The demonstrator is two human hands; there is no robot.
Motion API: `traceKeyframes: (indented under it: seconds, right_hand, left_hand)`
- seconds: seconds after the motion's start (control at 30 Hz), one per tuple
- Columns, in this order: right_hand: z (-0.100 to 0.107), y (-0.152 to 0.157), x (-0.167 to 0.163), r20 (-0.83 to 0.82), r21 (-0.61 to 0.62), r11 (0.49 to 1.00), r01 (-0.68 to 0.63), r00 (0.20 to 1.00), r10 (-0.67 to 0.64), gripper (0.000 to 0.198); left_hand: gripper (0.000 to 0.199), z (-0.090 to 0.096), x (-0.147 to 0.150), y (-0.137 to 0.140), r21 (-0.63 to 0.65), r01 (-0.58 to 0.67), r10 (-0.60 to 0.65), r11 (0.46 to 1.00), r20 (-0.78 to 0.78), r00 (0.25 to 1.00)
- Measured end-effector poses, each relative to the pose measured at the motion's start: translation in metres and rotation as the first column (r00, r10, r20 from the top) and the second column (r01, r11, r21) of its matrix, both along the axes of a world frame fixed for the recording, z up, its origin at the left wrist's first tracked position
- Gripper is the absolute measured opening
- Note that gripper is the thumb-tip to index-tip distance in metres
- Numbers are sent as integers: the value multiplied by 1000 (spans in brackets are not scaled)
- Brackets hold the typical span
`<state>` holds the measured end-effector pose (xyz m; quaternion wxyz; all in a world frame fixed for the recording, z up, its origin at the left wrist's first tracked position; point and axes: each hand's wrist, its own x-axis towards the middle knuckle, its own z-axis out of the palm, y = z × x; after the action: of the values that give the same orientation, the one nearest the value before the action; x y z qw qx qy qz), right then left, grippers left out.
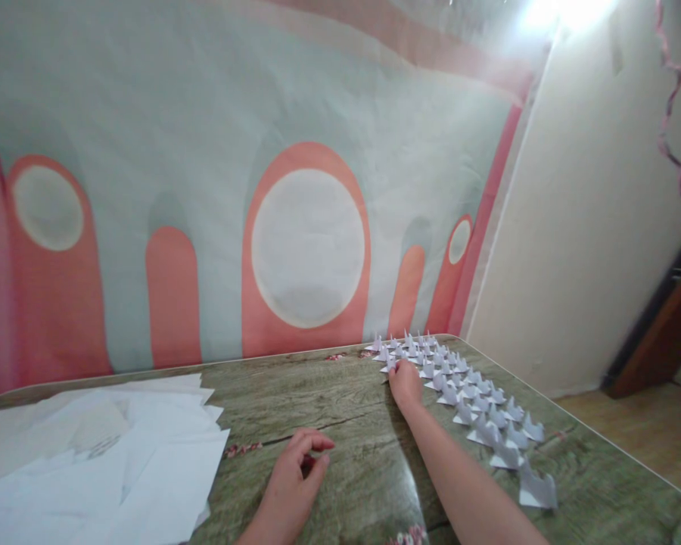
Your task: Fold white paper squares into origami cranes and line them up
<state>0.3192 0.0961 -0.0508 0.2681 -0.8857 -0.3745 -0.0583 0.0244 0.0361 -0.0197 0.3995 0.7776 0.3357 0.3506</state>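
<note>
My right hand [406, 387] reaches forward to the far end of several rows of white folded paper cranes [482, 431]. Its fingers are closed at one paper crane [390, 365] at the left side of the rows; the fingertips are partly hidden. My left hand [295, 478] is held over the near middle of the table, palm turned inward. Its fingers are loosely bent, with a gap between thumb and forefinger and nothing between them. The nearest crane [537, 486] stands apart at the front of the rows.
A wide heap of white paper sheets [164, 462] covers the table's left side. The wood-patterned table [318, 393] meets a printed backdrop [216, 151] behind. On the right, the table edge runs along the cranes, with a wooden floor [618, 424] beyond.
</note>
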Motion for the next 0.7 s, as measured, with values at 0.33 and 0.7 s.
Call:
traceKeyframes:
  seconds: [0.33, 0.7]
  right_hand:
    - [-3, 1, -5, 78, -59, 997, 48, 996, -43, 29]
    - [-1, -1, -8, 107, -36, 998, 57, 993, -53, 29]
  left_hand:
    - [17, 0, 2, -1, 9, 23, -23, 1000, -14, 1000]
    - [17, 8, 2, -4, 0, 20, -20, 1000, -31, 999]
